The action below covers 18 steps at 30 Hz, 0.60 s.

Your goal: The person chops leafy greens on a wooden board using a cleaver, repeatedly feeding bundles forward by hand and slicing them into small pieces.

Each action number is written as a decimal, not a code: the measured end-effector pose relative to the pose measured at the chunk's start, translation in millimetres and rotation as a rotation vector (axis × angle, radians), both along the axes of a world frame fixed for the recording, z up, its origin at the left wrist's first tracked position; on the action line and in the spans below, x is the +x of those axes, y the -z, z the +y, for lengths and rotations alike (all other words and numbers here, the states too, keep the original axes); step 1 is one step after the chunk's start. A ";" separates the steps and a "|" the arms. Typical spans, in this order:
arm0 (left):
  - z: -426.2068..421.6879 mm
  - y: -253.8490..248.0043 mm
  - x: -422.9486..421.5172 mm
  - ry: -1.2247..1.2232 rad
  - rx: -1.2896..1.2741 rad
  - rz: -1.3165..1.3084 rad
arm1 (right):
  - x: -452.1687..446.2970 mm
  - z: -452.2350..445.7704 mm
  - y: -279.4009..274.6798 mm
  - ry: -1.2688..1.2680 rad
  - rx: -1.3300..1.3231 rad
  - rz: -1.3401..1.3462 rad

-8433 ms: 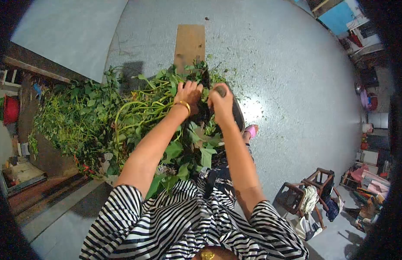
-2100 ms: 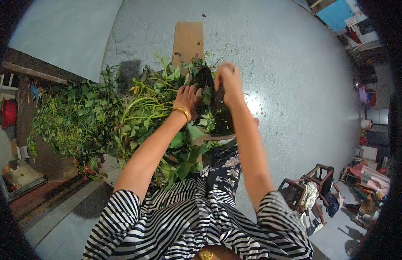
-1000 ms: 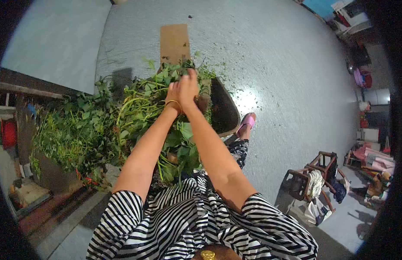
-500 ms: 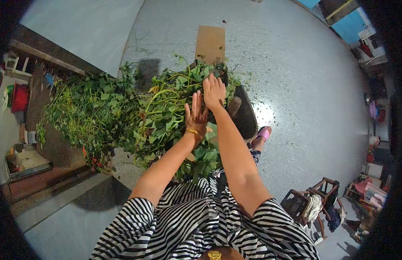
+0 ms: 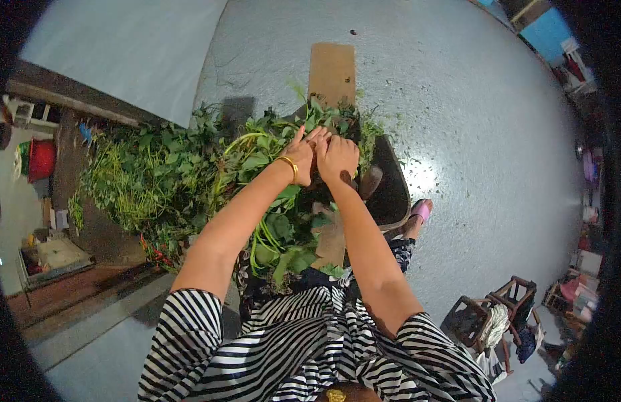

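A heap of green leafy vines [image 5: 257, 161] spreads in front of me, its stems long and pale green. My left hand [image 5: 301, 157], with a gold bangle at the wrist, lies on the vines, thumb apart and fingers stretched toward my right hand. Close beside it, my right hand [image 5: 338, 159] is closed, its knuckles up and fingers bent down into the greens. What those fingers hold is hidden. Under and right of my hands is a dark, rounded container [image 5: 394, 194] with a brown rounded piece [image 5: 371, 182] in it. A wooden board [image 5: 332, 70] extends beyond the vines.
More vines [image 5: 139, 174] are piled at the left against a dark wooden edge. Small leaf bits lie scattered on the grey floor [image 5: 484, 161]. Small brown stools [image 5: 491, 315] with cloth stand at lower right. My foot in a pink sandal [image 5: 422, 211] is beside the container.
My right hand has drawn back toward me, and its outstretched fingers have bent. My left hand has moved forward and turned toward the right. Vines near my lap have shifted, uncovering a brown surface.
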<state>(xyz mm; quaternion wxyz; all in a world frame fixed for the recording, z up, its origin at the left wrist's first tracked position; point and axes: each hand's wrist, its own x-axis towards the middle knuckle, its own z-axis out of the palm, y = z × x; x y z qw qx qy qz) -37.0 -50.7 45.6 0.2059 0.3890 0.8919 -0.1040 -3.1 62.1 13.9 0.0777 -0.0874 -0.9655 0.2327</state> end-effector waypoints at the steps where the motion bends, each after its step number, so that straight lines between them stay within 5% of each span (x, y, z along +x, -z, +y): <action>1: 0.5 2.6 -5.8 0.063 0.014 -0.047 | 1.4 -1.7 -1.9 -0.003 0.063 0.003; 3: 0.2 18.0 -14.1 0.108 -0.038 -0.052 | 7.5 -2.8 -18.8 0.076 -0.011 0.031; 5: -4.6 55.0 -20.8 0.120 0.214 -0.007 | 25.3 1.1 -52.7 -0.099 -0.007 0.444; 6: -6.1 59.8 -24.1 0.085 0.250 -0.033 | 40.3 6.0 -64.7 -0.091 0.002 0.437; 8: 0.4 17.4 -15.9 0.051 0.197 -0.117 | 76.6 20.8 -79.5 -0.025 -0.051 0.690; 9: 1.0 16.3 -11.4 0.029 0.212 -0.113 | 85.9 25.7 -76.9 0.105 -0.018 0.643; 12: 1.2 22.5 2.3 -0.062 0.242 -0.044 | 79.2 45.7 -30.6 0.153 -0.459 0.413; 16: 5.7 8.0 36.5 -0.156 0.314 -0.013 | 1.1 84.3 -84.9 0.162 -0.340 0.385; 18: 8.7 15.8 53.4 -0.170 0.302 0.144 | -55.5 108.1 -100.3 0.160 -0.695 0.150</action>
